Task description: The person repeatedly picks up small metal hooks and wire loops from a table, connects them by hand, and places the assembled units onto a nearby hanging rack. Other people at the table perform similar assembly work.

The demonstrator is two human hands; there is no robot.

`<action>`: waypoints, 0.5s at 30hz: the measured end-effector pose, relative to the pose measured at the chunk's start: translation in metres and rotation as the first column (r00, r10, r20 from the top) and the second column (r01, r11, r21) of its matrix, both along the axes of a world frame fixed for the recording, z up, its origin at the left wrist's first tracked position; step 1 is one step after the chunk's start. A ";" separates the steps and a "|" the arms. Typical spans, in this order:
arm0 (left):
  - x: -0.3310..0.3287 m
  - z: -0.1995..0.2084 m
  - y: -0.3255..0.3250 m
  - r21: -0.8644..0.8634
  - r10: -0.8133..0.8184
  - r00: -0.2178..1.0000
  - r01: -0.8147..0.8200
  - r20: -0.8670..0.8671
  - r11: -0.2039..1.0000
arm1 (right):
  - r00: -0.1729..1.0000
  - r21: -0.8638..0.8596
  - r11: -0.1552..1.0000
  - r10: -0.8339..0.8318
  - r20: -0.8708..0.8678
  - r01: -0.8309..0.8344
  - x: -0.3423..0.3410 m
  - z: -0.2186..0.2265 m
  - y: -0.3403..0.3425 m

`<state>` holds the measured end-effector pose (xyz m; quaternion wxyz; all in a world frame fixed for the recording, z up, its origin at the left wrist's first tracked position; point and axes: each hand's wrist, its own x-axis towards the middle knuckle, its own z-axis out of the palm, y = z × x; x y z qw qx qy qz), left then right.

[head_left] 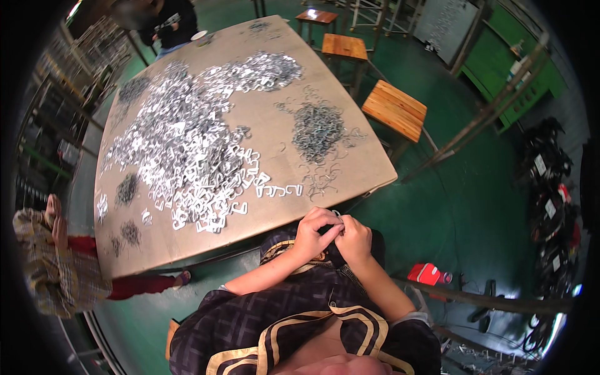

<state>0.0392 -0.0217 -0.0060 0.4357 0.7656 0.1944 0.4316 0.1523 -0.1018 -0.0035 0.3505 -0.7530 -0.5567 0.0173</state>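
Note:
My left hand [317, 233] and my right hand [354, 241] meet just off the table's near edge, above my lap. Fingers on both are pinched together at the tips. A small grey glint shows between them, too small to name. Beyond them on the brown table [262, 131] lies a big heap of shiny hook-shaped metal pieces [194, 144]. A short row of these hooks [278, 190] sits at the heap's near right. Right of it is a pile of thin, dark, curved wire pieces [317, 131], with loose ones scattered toward my hands.
Smaller dark wire piles [127, 189] lie along the table's left side. One person in a plaid shirt [69, 269] is at the left; another in dark clothes [169, 25] stands at the far end. Wooden stools [395, 109] line the right side. A red object [425, 274] lies on the right.

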 end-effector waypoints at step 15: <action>-0.064 -0.018 0.018 -0.248 0.099 0.992 -0.116 -0.082 0.962 | 0.921 0.101 0.932 0.360 -0.148 -0.348 0.007 -0.004 0.053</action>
